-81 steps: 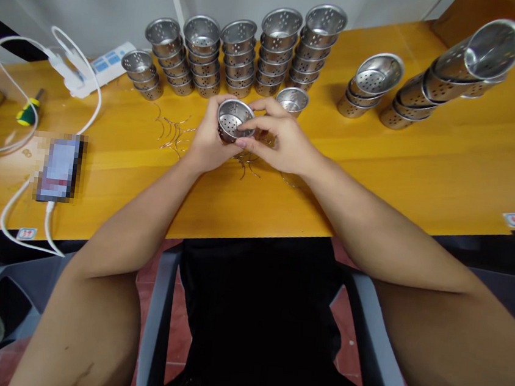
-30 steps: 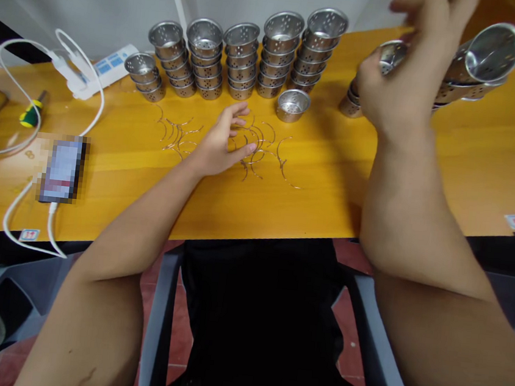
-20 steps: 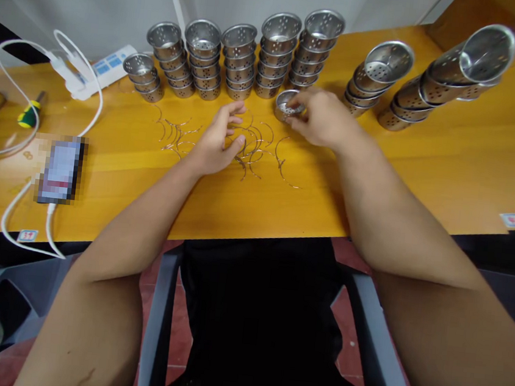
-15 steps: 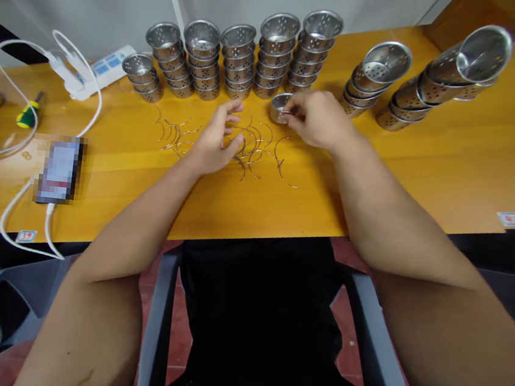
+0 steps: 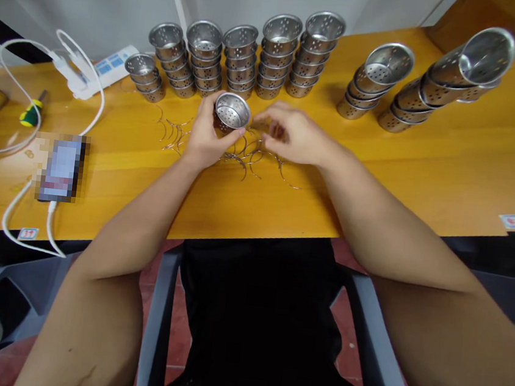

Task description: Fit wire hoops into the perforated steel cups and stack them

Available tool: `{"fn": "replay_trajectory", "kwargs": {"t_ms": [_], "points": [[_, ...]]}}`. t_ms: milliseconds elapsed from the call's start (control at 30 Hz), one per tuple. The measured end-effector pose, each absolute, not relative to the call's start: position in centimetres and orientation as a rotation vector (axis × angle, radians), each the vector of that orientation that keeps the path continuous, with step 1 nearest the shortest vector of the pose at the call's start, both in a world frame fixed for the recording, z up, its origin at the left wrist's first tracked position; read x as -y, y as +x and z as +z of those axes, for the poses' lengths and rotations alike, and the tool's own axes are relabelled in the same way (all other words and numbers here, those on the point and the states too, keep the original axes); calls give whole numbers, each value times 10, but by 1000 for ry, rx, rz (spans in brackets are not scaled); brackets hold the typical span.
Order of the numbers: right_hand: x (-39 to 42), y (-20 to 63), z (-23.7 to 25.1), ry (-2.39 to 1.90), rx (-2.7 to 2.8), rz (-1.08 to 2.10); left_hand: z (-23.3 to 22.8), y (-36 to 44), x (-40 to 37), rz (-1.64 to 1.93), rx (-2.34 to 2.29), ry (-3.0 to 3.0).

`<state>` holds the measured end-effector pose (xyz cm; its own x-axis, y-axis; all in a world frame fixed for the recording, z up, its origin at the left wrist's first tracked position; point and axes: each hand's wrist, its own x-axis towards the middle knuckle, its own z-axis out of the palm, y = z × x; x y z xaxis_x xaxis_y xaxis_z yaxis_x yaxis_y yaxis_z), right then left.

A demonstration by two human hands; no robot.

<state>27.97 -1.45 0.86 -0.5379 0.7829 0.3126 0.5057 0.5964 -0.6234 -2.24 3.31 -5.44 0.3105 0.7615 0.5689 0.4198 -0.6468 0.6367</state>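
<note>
My left hand (image 5: 205,138) holds a small perforated steel cup (image 5: 232,112) a little above the yellow wooden table (image 5: 380,163). Just to its right, my right hand (image 5: 291,134) hovers with thumb and fingers pinched together; whether a thin wire is between them I cannot tell. Under and between both hands lie several bent wire handles (image 5: 252,155), with a smaller scatter of wires (image 5: 174,132) to the left.
Stacks of perforated cups (image 5: 241,59) line the table's back. Two leaning stacks (image 5: 370,82) (image 5: 454,72) lie at the right. A power strip (image 5: 105,66), white cable (image 5: 27,64), screwdriver (image 5: 29,114) and phone (image 5: 60,169) sit at the left. Chair arms (image 5: 158,305) flank my lap.
My right hand set a cup on the right-hand stack, then picked up the loose cup by the wires and brought it left. My left hand now holds that cup.
</note>
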Motion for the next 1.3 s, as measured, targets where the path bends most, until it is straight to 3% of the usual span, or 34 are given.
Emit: {"fn": "replay_trajectory", "kwargs": {"t_ms": [200, 1300], "points": [[5, 283, -3, -1073, 2502, 531, -60, -24, -39, 1301, -1069, 2192], [12, 283, 10, -1119, 2333, 560, -53, -16, -36, 1326, -1035, 2219]]}}
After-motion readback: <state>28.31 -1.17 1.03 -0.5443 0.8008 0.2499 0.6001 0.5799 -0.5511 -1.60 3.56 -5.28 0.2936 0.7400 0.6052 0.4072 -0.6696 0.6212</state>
